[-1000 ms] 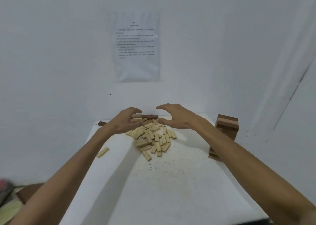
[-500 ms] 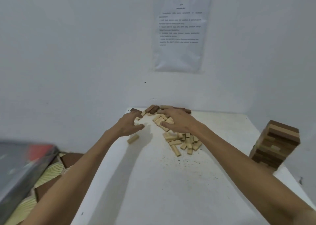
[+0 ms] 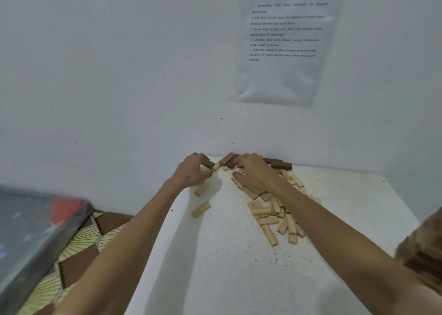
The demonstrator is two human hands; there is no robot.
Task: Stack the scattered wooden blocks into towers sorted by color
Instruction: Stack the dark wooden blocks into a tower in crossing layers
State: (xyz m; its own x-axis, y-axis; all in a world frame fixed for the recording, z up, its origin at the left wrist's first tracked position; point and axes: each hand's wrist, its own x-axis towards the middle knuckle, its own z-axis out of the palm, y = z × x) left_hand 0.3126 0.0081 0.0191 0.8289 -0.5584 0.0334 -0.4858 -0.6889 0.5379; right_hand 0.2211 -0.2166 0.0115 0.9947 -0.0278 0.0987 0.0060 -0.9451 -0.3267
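Far out at your 8 o'clock a blurred grey object (image 3: 35, 231) with a red patch sits over a patterned tan-and-brown floor covering (image 3: 79, 250), beside the white table (image 3: 215, 279). Your left hand (image 3: 193, 171) is at the table's far edge, about 11 o'clock, with its fingers curled, pinching one end of a dark brown block (image 3: 210, 164) between fingertips and thumb. On that hand's 6 o'clock side a loose light block (image 3: 201, 188) lies just beside your wrist, and a second loose light block (image 3: 201, 210) lies nearer you, apart from the rest. At 12 o'clock, against the wall, a few jumbled dark blocks (image 3: 228, 159) lie between your hands. Your right hand (image 3: 253, 171) lies palm down on the far end of the heap of light blocks (image 3: 270, 214), fingers bent; whether it grips any cannot be told. At its 2 o'clock a row of dark blocks (image 3: 278, 164) runs along the wall. The heap trails toward 5 o'clock beside your right forearm. At 4 o'clock, at the frame's edge, stands a blurred tower (image 3: 425, 255) of brown and tan layers. High at 1 o'clock a printed sheet (image 3: 284, 42) hangs on the wall, too blurred to read
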